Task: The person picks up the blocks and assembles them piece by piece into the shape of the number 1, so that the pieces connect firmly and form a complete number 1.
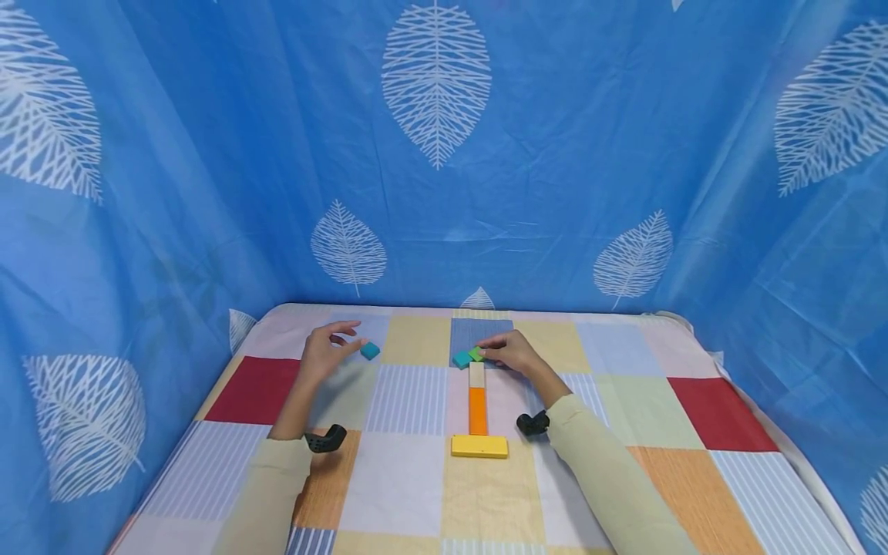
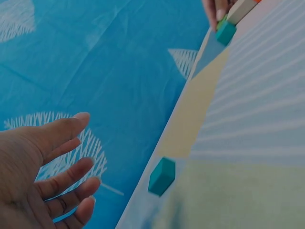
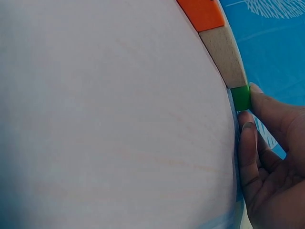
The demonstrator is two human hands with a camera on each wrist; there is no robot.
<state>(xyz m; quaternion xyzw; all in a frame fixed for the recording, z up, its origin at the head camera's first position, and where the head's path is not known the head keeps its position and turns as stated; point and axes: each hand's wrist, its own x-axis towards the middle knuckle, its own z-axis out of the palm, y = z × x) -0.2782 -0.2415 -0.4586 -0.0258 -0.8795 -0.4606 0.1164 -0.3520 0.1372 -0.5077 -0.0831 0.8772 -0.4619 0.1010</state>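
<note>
My right hand (image 1: 515,351) pinches a small green block (image 1: 476,354) at the far end of a line of blocks. In the right wrist view the thumb lies against the green block (image 3: 241,98), which meets the end of a plain wooden block (image 3: 226,55). Beside it sits a teal block (image 1: 462,359). Below the wooden block in line come an orange block (image 1: 477,411) and a yellow block (image 1: 479,446) set crosswise. My left hand (image 1: 324,351) hovers with loose fingers, holding nothing, near another teal block (image 1: 370,351); the left wrist view shows a gap between them.
A patchwork cloth (image 1: 405,486) covers the table. Blue curtains (image 1: 444,231) with white leaf prints hang behind it and on both sides. A dark device sits at the left wrist (image 1: 327,439) and another at the right wrist (image 1: 533,423).
</note>
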